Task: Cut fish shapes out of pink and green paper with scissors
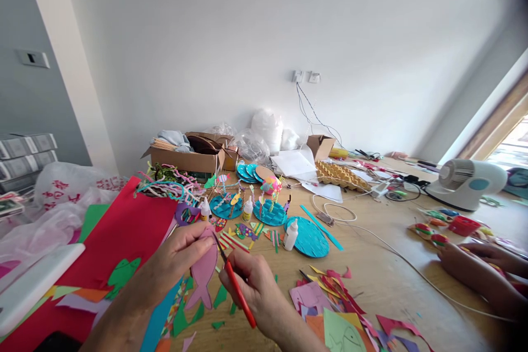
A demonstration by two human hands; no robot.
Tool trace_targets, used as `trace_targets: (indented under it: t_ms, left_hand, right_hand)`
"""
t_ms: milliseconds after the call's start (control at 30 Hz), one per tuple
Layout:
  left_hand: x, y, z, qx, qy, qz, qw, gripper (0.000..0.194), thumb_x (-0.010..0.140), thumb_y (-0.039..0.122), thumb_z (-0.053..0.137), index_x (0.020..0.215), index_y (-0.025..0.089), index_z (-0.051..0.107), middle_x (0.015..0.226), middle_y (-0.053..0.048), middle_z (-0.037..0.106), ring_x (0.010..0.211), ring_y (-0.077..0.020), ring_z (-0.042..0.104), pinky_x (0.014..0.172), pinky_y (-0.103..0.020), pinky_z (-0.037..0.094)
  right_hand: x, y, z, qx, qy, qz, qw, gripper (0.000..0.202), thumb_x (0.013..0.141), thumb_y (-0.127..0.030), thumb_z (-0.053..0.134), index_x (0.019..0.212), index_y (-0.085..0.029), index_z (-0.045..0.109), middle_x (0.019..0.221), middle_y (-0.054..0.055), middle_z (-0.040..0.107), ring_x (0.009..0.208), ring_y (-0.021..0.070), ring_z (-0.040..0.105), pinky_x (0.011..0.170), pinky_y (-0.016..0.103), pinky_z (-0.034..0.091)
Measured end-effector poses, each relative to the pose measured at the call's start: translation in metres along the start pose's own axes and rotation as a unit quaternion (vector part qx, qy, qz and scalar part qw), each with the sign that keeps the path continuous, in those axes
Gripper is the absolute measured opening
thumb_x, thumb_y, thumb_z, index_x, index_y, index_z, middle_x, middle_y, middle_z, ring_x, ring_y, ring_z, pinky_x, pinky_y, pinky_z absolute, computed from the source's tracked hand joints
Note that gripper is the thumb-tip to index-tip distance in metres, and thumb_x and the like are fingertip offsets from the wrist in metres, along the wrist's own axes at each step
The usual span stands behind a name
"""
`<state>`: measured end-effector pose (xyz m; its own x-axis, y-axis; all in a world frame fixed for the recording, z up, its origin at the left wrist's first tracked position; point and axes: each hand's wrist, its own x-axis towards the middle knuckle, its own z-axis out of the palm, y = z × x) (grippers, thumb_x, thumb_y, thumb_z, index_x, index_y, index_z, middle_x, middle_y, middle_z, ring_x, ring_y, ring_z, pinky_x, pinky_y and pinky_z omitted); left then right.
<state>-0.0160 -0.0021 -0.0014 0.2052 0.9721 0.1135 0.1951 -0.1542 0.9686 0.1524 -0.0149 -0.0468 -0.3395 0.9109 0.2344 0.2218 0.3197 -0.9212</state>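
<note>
Head view, pink fish (204, 269) hanging below left grip (206, 237), right grip (231, 268) closed around red scissors (239, 292)

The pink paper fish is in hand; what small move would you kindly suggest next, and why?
I would probably shift the left hand slightly down the pink paper fish, because its fingers pinch the top close to the tips of the red-handled scissors in the right hand.
</note>
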Motion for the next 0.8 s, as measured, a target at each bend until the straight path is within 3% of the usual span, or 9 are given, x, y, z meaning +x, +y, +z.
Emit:
trace_targets:
  t_ms: [200, 500, 633, 800]
  left_hand:
    - [0.003, -0.003, -0.005, 0.020, -0.043, 0.018, 0.999, 0.030, 0.077, 0.046, 0.058, 0.060, 0.022, 0.052, 0.059, 0.004, 0.046, 0.057, -0.0149, 0.042, 0.052, -0.023, 0.036]
    - [0.005, -0.009, -0.005, 0.028, 0.013, 0.031, 0.999, 0.029, 0.077, 0.044, 0.061, 0.060, 0.022, 0.055, 0.059, 0.003, 0.046, 0.059, -0.0157, 0.042, 0.050, -0.023, 0.036]
    - [0.003, -0.006, -0.001, 0.022, 0.020, 0.035, 0.999, 0.027, 0.076, 0.044, 0.061, 0.060, 0.023, 0.056, 0.061, 0.002, 0.050, 0.062, -0.0175, 0.045, 0.054, -0.024, 0.040]
    - [0.000, 0.002, 0.006, 0.005, 0.026, 0.034, 0.999, 0.026, 0.074, 0.044, 0.060, 0.058, 0.024, 0.055, 0.063, 0.001, 0.051, 0.065, -0.0192, 0.046, 0.057, -0.025, 0.041]
  right_hand:
    - [0.000, 0.001, -0.001, -0.007, -0.005, -0.009, 1.000, 0.028, 0.081, -0.028, 0.052, 0.059, -0.021, 0.037, 0.054, -0.006, 0.034, 0.055, 0.0100, 0.030, 0.052, 0.024, 0.023]
    - [0.001, 0.000, 0.000, -0.003, -0.002, 0.006, 1.000, 0.029, 0.082, -0.032, 0.052, 0.059, -0.021, 0.039, 0.053, -0.005, 0.036, 0.054, 0.0102, 0.031, 0.050, 0.023, 0.024]
    - [0.001, 0.001, 0.001, -0.006, 0.010, 0.005, 1.000, 0.035, 0.085, -0.040, 0.053, 0.058, -0.021, 0.039, 0.051, -0.005, 0.038, 0.054, 0.0109, 0.033, 0.049, 0.023, 0.024]
    - [0.001, 0.004, 0.002, 0.002, 0.004, 0.000, 1.000, 0.035, 0.087, -0.039, 0.052, 0.059, -0.021, 0.039, 0.051, -0.005, 0.038, 0.053, 0.0105, 0.033, 0.049, 0.023, 0.024]
